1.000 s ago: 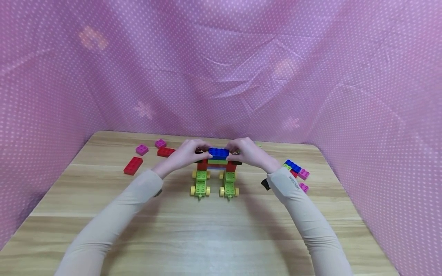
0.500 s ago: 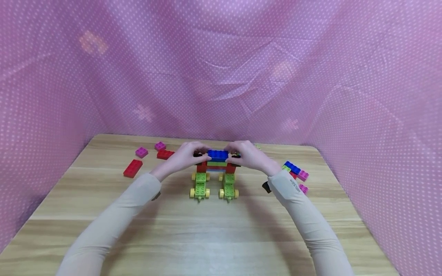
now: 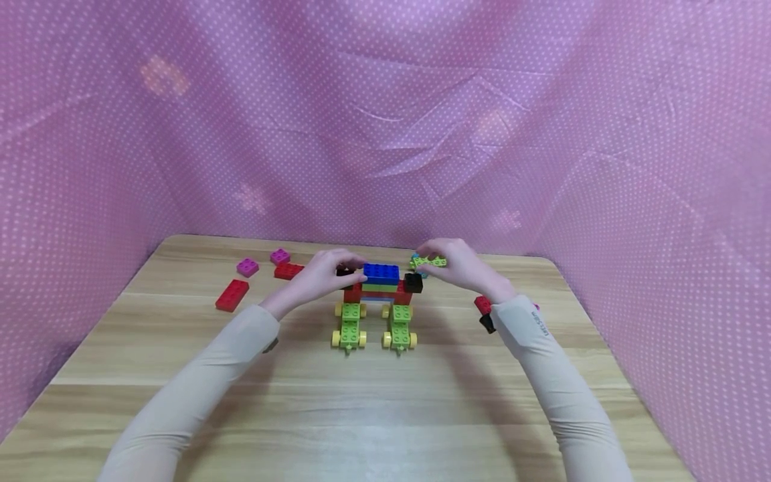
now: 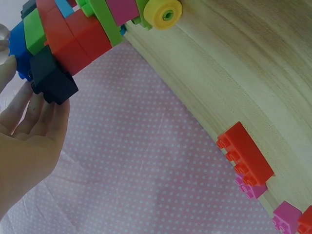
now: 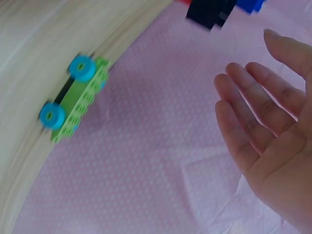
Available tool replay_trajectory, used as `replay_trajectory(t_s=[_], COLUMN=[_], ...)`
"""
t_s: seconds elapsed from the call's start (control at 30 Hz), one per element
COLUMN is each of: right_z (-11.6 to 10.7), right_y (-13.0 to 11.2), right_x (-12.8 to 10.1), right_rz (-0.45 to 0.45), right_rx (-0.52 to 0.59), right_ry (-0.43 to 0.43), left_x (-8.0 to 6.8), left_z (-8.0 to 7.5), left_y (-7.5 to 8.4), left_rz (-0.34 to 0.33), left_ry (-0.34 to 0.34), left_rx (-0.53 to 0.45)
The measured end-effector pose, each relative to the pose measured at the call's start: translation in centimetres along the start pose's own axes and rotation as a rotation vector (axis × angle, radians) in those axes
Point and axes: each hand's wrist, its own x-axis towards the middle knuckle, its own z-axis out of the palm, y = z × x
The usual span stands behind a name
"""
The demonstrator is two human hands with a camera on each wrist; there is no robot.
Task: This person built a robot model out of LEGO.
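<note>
While both sleeved arms reach forward over the wooden tabletop (image 3: 385, 415), the left hand (image 3: 319, 276) rests its straight fingers against the black end brick (image 4: 52, 83) of the multicoloured plastic brick model on yellow wheels (image 3: 376, 304), which stands between the hands. Just right of the model, the right hand (image 3: 460, 264) is open, fingers spread, holding nothing. Beyond its fingertips lies a green wheeled plate with blue wheels (image 5: 73, 100). Farther left of the left hand lie loose red bricks (image 3: 231, 293) and magenta bricks (image 3: 247, 266).
</note>
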Motion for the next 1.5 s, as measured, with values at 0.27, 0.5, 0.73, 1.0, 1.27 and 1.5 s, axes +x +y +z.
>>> replay_trajectory(t_s=[0.27, 0.5, 0.73, 1.0, 1.27, 1.5], right_z=[-1.9, -2.8, -2.6, -1.9, -1.1, -0.8], right_y=[2.9, 6.6, 10.2, 13.1, 14.9, 15.3], right_x=[-2.3, -5.3, -8.2, -10.4, -10.9, -10.5], right_rz=[0.094, 0.235, 0.338, 0.380, 0.455, 0.510], right_rx=[-0.028, -0.057, -0.071, -0.093, -0.103, -0.053], right_ry=[0.019, -0.028, -0.072, -0.104, -0.119, -0.168], left_x=[-0.1, -0.1, -0.2, -0.1, 0.0, 0.0], left_z=[0.1, 0.0, -0.2, -0.2, -0.2, -0.1], left_y=[-0.2, -0.2, 0.0, 0.2, 0.1, -0.1], left_rz=[0.003, -0.005, -0.012, 0.015, 0.028, 0.033], left_ry=[0.003, -0.007, -0.011, -0.013, -0.001, -0.004], left_rx=[0.006, -0.003, -0.005, 0.011, 0.028, 0.023])
